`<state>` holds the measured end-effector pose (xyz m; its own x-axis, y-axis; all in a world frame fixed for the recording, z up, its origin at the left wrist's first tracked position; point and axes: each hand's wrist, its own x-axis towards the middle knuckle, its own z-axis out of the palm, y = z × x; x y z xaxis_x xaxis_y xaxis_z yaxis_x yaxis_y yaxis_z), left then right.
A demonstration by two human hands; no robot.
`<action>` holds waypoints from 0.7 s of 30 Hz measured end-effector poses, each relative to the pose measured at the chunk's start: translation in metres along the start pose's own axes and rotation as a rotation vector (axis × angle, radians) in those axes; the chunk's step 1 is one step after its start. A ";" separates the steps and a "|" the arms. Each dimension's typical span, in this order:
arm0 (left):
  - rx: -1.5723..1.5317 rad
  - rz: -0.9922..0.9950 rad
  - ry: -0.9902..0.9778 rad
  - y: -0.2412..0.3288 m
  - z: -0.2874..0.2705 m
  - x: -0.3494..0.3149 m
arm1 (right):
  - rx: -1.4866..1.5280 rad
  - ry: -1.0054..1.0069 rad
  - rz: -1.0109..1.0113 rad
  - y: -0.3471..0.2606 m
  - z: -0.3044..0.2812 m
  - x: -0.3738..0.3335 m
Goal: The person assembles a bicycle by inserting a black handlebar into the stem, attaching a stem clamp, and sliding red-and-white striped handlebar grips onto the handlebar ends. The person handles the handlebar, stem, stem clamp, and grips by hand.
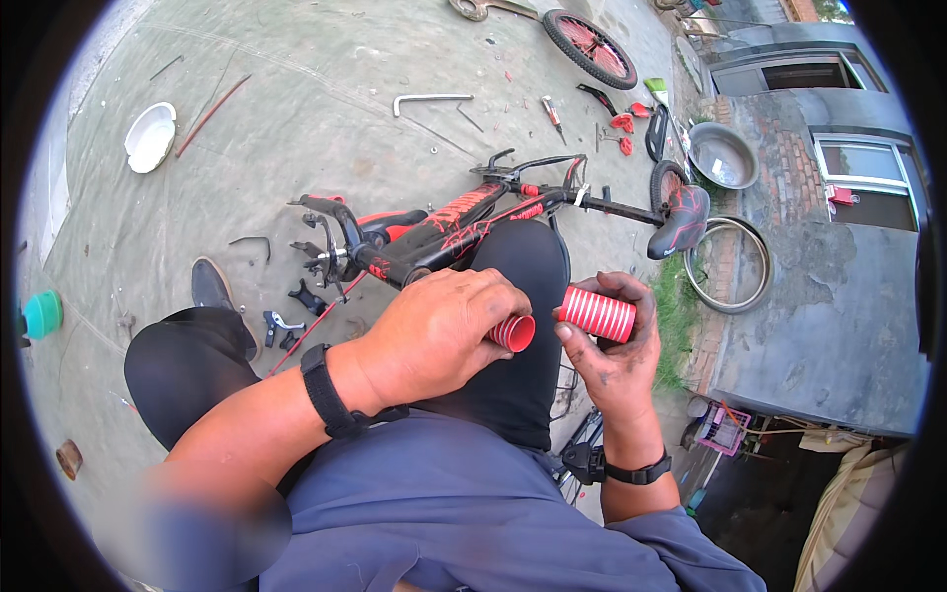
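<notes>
My left hand (446, 318) is closed around a short red tube with pale stripes (511, 333); its hollow open end shows between the fingers. My right hand (621, 360) grips a second red tube with white stripes (597, 314), fingers behind it and thumb below. A small gap separates the two tubes, both held above my knee. Just past my left hand lies a black and red bicycle frame (444, 232), partly hidden by that hand and my leg.
Brake levers (281, 326), a hex key (432, 99) and a screwdriver (552, 116) lie on the ground sheet. A loose wheel (590, 47) is at the far side. A white bowl (150, 138) sits far left; a metal basin (723, 155) and tyre (730, 264) are right, near a wall.
</notes>
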<state>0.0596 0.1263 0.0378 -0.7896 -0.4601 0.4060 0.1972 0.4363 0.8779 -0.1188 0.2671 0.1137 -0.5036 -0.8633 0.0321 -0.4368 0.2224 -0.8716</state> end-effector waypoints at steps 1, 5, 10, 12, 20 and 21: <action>-0.034 -0.013 0.007 0.000 -0.001 0.001 | 0.022 0.003 0.011 0.001 0.000 0.000; -0.254 -0.210 0.035 0.004 -0.022 0.000 | 0.026 -0.001 0.028 0.003 -0.003 -0.001; -0.518 -0.416 0.210 -0.007 -0.044 0.000 | 0.027 -0.136 0.001 -0.001 0.005 -0.004; -0.546 -0.429 0.268 -0.011 -0.049 0.000 | -0.079 -0.198 -0.076 -0.003 0.008 -0.004; -0.586 -0.485 0.342 -0.011 -0.050 0.002 | -0.362 -0.245 -0.275 0.000 0.028 -0.004; -0.589 -0.485 0.348 -0.011 -0.050 0.002 | -0.361 -0.230 -0.305 0.000 0.032 -0.003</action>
<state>0.0847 0.0819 0.0417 -0.6597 -0.7472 -0.0806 0.2298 -0.3027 0.9250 -0.0936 0.2548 0.0975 -0.1547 -0.9813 0.1143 -0.7876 0.0527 -0.6139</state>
